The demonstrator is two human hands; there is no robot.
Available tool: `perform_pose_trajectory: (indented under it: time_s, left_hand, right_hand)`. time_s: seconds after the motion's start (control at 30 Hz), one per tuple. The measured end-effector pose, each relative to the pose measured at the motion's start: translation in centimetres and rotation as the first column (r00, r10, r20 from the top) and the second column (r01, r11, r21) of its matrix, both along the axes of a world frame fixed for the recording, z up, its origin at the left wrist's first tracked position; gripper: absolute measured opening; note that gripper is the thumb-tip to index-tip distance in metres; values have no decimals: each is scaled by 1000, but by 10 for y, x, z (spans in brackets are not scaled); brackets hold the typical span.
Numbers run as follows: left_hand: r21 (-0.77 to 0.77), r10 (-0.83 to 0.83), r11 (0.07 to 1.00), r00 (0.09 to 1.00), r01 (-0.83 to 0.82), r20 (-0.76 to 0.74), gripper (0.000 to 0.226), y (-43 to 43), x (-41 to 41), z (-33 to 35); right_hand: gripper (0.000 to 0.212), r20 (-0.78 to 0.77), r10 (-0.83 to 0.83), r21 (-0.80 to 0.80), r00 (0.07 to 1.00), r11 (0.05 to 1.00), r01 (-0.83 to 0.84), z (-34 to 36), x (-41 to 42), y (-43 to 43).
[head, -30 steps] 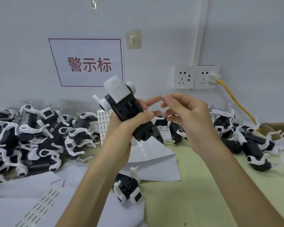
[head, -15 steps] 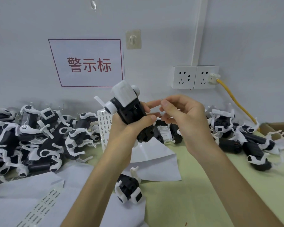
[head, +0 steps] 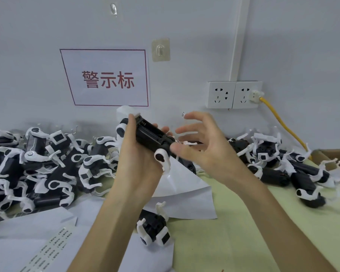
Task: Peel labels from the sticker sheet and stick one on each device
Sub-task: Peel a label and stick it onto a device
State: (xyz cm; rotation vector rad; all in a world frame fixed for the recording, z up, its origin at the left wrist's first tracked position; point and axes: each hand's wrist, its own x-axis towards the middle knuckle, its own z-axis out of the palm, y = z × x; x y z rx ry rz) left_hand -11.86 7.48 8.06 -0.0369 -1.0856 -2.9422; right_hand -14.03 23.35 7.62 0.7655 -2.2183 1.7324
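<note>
My left hand (head: pixel 137 160) grips a black-and-white device (head: pixel 151 137), tilted up in front of me. My right hand (head: pixel 202 146) is spread loose, a tiny label (head: pixel 183 114) clinging to its forefinger tip. I judge I'm mid-application: next, that fingertip must land squarely on the black body and press.

You are holding a device (head: pixel 151 137) above the bench (head: pixel 234 232).
Left grip (head: pixel 137 156) is clasping it; right grip (head: pixel 202 144) is hovering beside, label (head: pixel 183 114) clinging to one fingertip (head: pixel 189 116).
</note>
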Motion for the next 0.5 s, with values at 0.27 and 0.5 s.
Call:
perform_pose_trajectory:
  time_s: [0.27,0.5]
  left_hand:
    - [-120,-18,993,997,9,-70,69,5,-2,-5]
    - [-508,-161,848,987,150,23,65,-5,-10,-8]
  right_hand:
    - [93,-17,-37,60,999,997,38,-11,-4,-6]
    - [80,-98,-184,-163,978,972,167,-8,-7,1]
